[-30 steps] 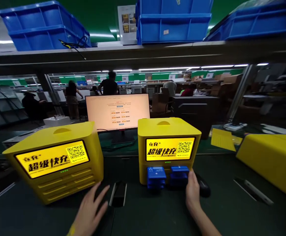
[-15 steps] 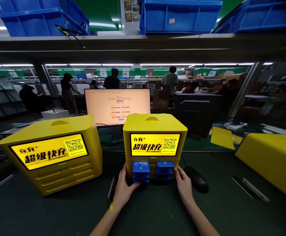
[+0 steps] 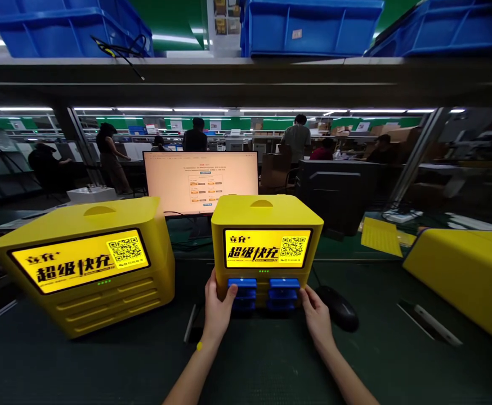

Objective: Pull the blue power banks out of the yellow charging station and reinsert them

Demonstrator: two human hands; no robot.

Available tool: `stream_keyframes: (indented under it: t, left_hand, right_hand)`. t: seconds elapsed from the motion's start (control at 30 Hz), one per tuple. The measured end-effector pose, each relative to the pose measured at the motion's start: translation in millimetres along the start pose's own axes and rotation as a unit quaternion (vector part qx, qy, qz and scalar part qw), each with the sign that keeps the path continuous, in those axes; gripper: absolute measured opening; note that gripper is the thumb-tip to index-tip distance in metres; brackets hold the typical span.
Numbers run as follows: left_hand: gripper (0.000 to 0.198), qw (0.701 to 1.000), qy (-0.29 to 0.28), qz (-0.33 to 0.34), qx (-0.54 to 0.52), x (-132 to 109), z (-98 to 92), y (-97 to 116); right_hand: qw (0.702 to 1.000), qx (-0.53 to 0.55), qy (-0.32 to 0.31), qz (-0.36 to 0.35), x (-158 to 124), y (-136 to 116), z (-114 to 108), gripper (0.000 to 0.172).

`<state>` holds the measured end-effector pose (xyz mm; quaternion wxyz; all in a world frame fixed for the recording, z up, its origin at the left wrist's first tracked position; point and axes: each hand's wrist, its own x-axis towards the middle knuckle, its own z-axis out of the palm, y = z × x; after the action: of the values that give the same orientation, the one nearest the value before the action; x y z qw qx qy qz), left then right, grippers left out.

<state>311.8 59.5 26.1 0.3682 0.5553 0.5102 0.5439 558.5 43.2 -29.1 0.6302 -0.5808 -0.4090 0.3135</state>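
Observation:
In the middle of the bench stands a yellow power bank rental station [image 3: 267,211] with a lit screen and two columns of blue power banks jutting from its slots. My left hand [image 3: 218,309] grips the station's left edge, fingers along the side. Its thumb presses the front of the top left power bank [image 3: 244,283]. Holding the lower right edge, my right hand [image 3: 316,316] has its fingertips beside the right column of power banks [image 3: 282,293]. Both hands are closed on the casing. Their fingers behind it are partly hidden.
A second yellow station [image 3: 102,211] stands at left, and part of another yellow casing [image 3: 465,275] at right. A black mouse [image 3: 339,309] lies near my right hand. Behind are a lit monitor [image 3: 199,177], a dark monitor [image 3: 332,194] and several people. Blue bins [image 3: 313,28] sit overhead.
The top left power bank has gone further into its slot, level with its neighbours. My left thumb has moved up from below it onto its front. My right hand has stayed put.

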Motion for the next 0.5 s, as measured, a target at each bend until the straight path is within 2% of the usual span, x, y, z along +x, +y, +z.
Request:
stream_keyframes:
  t: [0.07,0.13,0.2,0.27,0.4,0.5]
  left_hand:
    - [0.085,0.998,-0.031,0.032,0.054,-0.8,-5.4,-5.3]
    - [0.093,0.988,-0.058,0.063,0.131,-2.9,-12.1,-16.5]
    - [0.092,0.977,-0.066,0.071,0.188,-4.5,-16.7,-28.9]
    - [0.086,0.972,-0.056,0.073,0.215,-4.6,-17.9,-38.2]
    - [0.087,0.97,-0.038,0.084,0.225,-2.0,-15.0,-41.8]
    - [0.083,0.985,-0.029,0.055,0.159,-1.0,-13.4,-35.2]
  right_hand:
    - [0.998,-0.017,-0.049,-0.023,-1.0,1.9,-3.8,0.076]
    - [0.991,-0.08,-0.086,-0.058,-2.1,6.1,-6.9,0.088]
    - [0.981,-0.153,-0.092,-0.081,-2.5,11.0,-8.2,0.094]
    - [0.976,-0.184,-0.08,-0.079,-2.7,13.9,-7.6,0.091]
    - [0.981,-0.159,-0.065,-0.088,-4.7,6.6,-1.2,0.088]
    - [0.992,-0.072,-0.059,-0.08,-7.7,-6.8,6.4,0.085]
